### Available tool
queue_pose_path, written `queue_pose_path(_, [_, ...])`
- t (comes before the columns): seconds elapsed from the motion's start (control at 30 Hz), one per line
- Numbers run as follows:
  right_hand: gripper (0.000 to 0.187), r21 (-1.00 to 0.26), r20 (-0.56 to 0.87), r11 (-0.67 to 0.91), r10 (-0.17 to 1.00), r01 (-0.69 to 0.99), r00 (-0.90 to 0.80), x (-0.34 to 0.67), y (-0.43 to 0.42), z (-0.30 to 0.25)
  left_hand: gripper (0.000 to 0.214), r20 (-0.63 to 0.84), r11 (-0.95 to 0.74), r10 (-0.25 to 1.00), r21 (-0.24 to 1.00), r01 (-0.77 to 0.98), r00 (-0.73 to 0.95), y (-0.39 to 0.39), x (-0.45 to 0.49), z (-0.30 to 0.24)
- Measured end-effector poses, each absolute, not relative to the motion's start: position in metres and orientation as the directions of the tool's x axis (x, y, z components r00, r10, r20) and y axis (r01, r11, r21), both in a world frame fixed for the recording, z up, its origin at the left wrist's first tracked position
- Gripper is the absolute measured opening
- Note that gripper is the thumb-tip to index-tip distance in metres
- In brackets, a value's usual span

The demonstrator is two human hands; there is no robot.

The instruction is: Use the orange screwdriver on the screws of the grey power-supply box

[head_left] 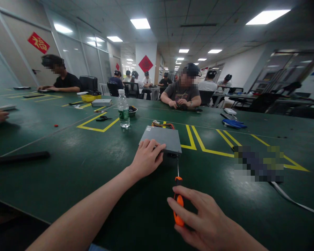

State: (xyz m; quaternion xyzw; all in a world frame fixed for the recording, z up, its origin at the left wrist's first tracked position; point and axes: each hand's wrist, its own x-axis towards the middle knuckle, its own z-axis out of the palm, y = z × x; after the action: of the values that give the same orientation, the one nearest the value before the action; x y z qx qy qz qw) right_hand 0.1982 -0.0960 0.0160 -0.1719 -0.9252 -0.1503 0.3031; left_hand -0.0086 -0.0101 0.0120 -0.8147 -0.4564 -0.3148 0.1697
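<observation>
A grey metal computer power supply unit (161, 136) lies flat on the green table, its bundle of coloured cables at the far side. My left hand (148, 157) holds it by the near left part, with fingers on the top face and the thumb toward the front edge. In my right hand (199, 214) is a screwdriver (179, 209) with an orange and black handle, fingers and thumb around the grip. Its shaft points away from me, and the tip meets the unit's near face by the right corner. The exact contact point is too small to make out.
A water bottle (124, 111) stands left of the unit, before a small bowl (132, 111). Black pliers-like tools (104, 119) lie further left. Blue gloves (234, 123) and a blurred-out object (259, 164) with a cable are on the right. A co-worker (183, 90) sits opposite.
</observation>
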Motion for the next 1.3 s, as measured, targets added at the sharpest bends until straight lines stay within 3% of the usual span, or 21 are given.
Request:
queue_pose_path(0.33, [0.023,0.182,0.673,0.914,0.153,0.362,-0.724,0.197,-0.093,0.018,0.028,0.681,-0.558,0.633,0.074,0.826,0.367,-0.010,-0.010,0.013])
queue_pose_path(0.7, [0.033,0.156,0.584,0.913,0.223,0.378,-0.781,0.196,-0.092,0.020,0.030,0.675,-0.560,0.652,0.122,0.820,0.345,-0.009,-0.011,0.011])
queue_pose_path(0.9, [0.026,0.165,0.673,0.899,0.197,0.405,-0.713,0.195,-0.091,0.010,0.031,0.675,-0.547,0.656,0.118,0.829,0.337,-0.007,-0.010,0.009])
queue_pose_path(1.07, [0.039,0.137,0.690,0.889,0.231,0.437,-0.686,0.196,-0.091,0.012,0.031,0.674,-0.536,0.667,0.135,0.834,0.319,-0.007,-0.009,0.008])
queue_pose_path(1.2, [0.031,0.163,0.594,0.907,0.223,0.387,-0.773,0.195,-0.091,0.015,0.030,0.682,-0.531,0.664,0.140,0.836,0.307,-0.007,-0.008,0.008])
queue_pose_path(1.3, [0.026,0.201,0.617,0.904,0.183,0.378,-0.765,0.195,-0.089,0.009,0.030,0.684,-0.529,0.663,0.143,0.836,0.302,-0.007,-0.008,0.008])
